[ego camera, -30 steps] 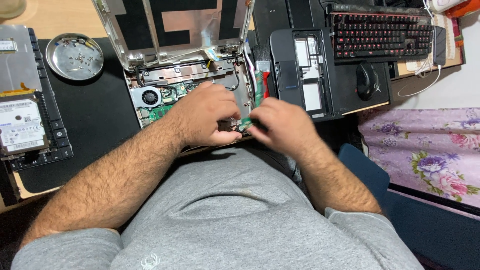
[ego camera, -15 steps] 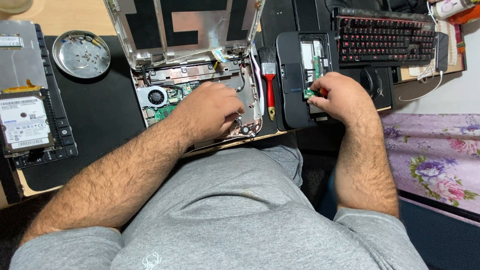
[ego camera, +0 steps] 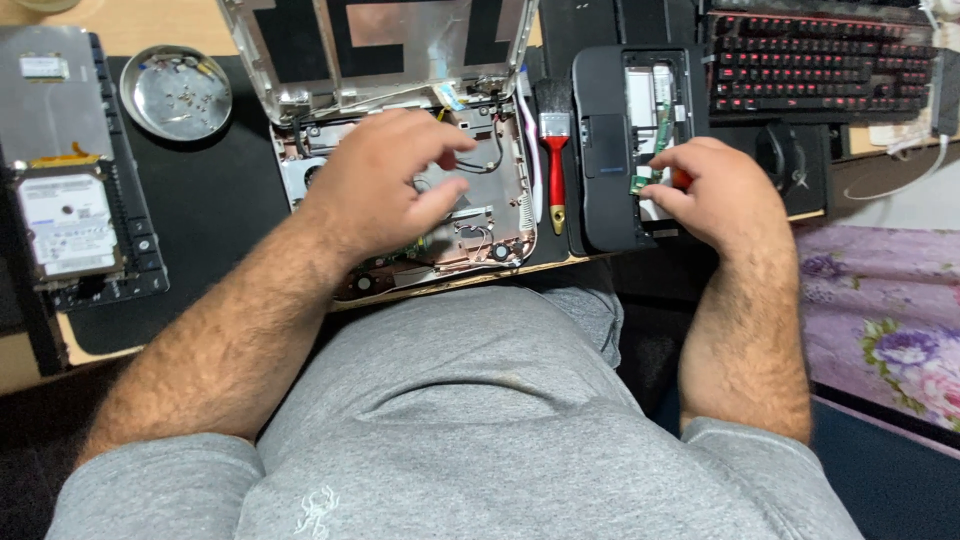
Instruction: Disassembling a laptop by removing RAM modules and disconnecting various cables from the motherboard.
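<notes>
An opened laptop base (ego camera: 480, 215) with bare internals and a raised lid lies on the black mat in front of me. My left hand (ego camera: 385, 180) rests over its middle with fingers spread and nothing in it. My right hand (ego camera: 715, 190) is off to the right, pinching a small green circuit board (ego camera: 640, 181) at the edge of a black plastic cover (ego camera: 600, 150) that holds white parts. A bit of red shows between the right fingers; what it belongs to is hidden.
A red-handled brush (ego camera: 555, 170) lies between the laptop and the black cover. At the far left sit a metal dish of screws (ego camera: 175, 92) and a hard drive (ego camera: 65, 225). A red-lit keyboard (ego camera: 820, 60), a mouse (ego camera: 780, 150) and floral cloth (ego camera: 890, 320) are right.
My right hand went from the laptop's right edge over to the black cover, carrying the green board. My left hand shifted up over the laptop's middle and spread its fingers.
</notes>
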